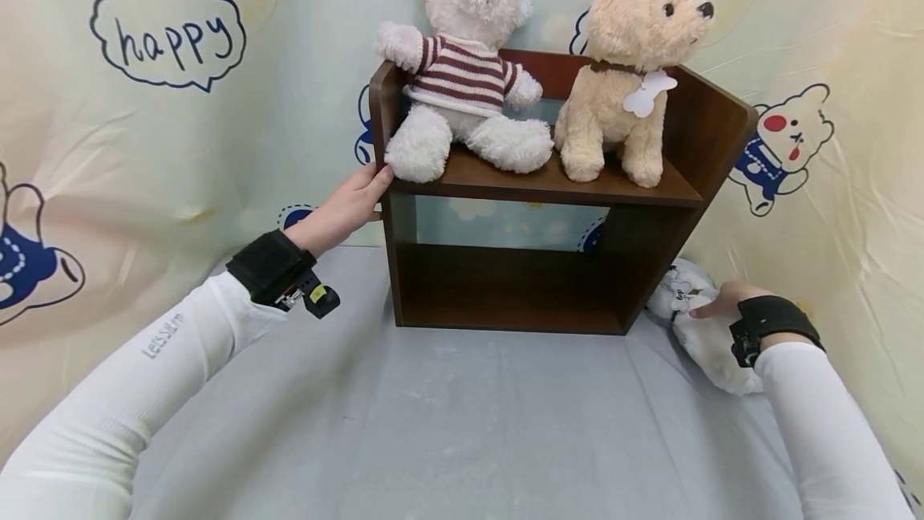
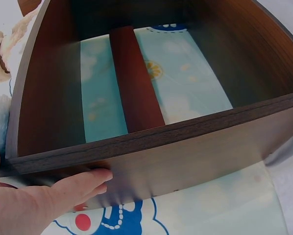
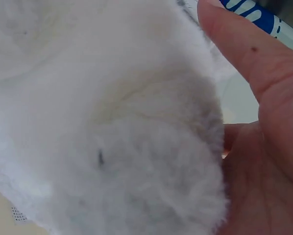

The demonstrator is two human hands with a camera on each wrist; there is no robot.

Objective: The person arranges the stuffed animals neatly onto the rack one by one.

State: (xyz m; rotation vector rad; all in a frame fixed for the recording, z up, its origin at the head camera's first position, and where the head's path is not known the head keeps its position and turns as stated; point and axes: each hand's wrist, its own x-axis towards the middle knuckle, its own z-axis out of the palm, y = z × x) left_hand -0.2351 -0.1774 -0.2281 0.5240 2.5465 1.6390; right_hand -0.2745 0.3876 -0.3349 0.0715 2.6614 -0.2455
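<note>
A dark brown two-tier wooden shelf (image 1: pixel 505 287) stands upright on the grey cloth. My left hand (image 1: pixel 352 207) grips its left side panel. In the left wrist view, the fingers (image 2: pixel 85 186) lie along the panel's outer face, with the thumb partly cut off at the frame's edge. Low beside the shelf's right side, my right hand (image 1: pixel 732 307) holds a white plush toy (image 1: pixel 722 351) that leans over. The right wrist view shows white fur (image 3: pixel 112 98) between thumb and fingers; the fingertips are hidden.
On the upper tier sit a white teddy bear (image 1: pixel 469 79) in a striped sweater and a beige plush dog (image 1: pixel 621 79) with a bone-shaped tag. A printed curtain (image 1: pixel 180 143) hangs behind. Grey cloth (image 1: pixel 462 424) covers the surface in front of the shelf.
</note>
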